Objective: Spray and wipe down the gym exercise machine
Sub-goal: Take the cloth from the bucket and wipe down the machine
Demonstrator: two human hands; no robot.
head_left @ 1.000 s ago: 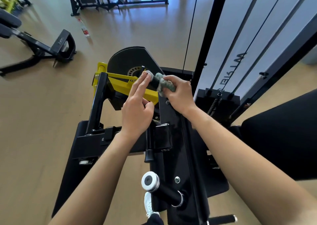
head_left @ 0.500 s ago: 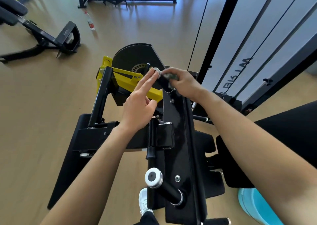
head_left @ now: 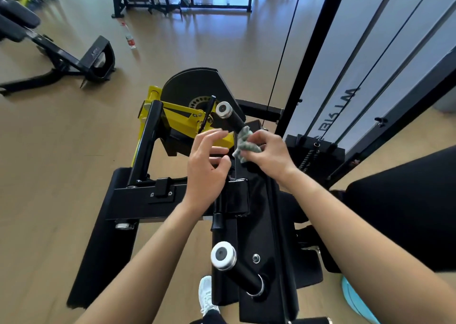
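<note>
change: the cloth [head_left: 244,143] has slid from the capped end of the upper handle [head_left: 234,121] down to its base. the left hand [head_left: 207,162] has come off the end cap [head_left: 224,110], which now shows bare.
right hand [head_left: 270,153]: fingers curled round the bunched cloth, pressing it to the base of the upper handle.
left hand: just below-left of the upper handle, fingers loosely bent, holding nothing.
cloth: grey-green, nubbly pile, crumpled.
upper handle: matte black cylinder, tilted; its end cap is a round polished metal ring with a dark centre.
lower handle [head_left: 243,278]: same make, well below the upper handle.
yellow arm [head_left: 177,118]: glossy painted metal, angular, just left of the upper handle.
cam plate [head_left: 195,86]: flat black half-round with a ring of small holes, behind the upper handle.
exercise machine [head_left: 254,225]: smooth black frame carrying both handles.
bottle [head_left: 129,36]: slim, red-and-white label, lying on the wood-look floor far up-left of the upper handle.
</note>
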